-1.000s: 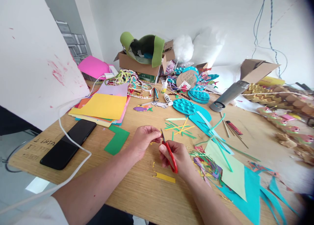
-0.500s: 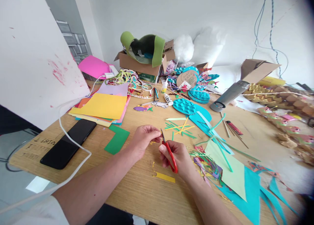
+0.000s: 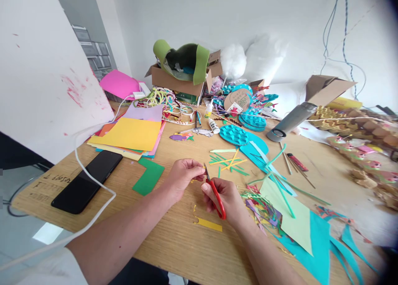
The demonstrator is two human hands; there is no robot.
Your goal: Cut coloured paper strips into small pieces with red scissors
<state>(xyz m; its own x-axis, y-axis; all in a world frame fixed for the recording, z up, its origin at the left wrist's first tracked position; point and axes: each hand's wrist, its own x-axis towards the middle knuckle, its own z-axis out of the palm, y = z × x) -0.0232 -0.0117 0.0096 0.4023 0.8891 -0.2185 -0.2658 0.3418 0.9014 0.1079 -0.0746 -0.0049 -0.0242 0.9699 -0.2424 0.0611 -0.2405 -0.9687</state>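
Observation:
My right hand (image 3: pixel 224 196) is closed round the handles of red-handled scissors (image 3: pixel 217 199), whose blades point up and away from me. Pinched in my left hand (image 3: pixel 186 173) is a tiny yellow paper piece (image 3: pixel 203 169), mostly hidden by the fingertips, right at the scissor tips. Below the hands, a yellow paper strip (image 3: pixel 209 225) with a curled cut end lies on the table. Just beyond them are thin green and yellow paper strips (image 3: pixel 230 163). A green paper piece (image 3: pixel 149 176) rests left of my left hand.
A black phone (image 3: pixel 87 182) and a white cable (image 3: pixel 93 179) lie at left, near stacked coloured paper (image 3: pixel 130 134). Paper scraps (image 3: pixel 264 214) and turquoise sheets (image 3: pixel 317 243) spread at right. Behind stand glue bottles (image 3: pixel 213 126), a grey flask (image 3: pixel 292 121) and a cardboard box (image 3: pixel 174 82).
Almost nothing differs. Both hands and the scissors hold nearly the same place, with the blades still at the yellow piece.

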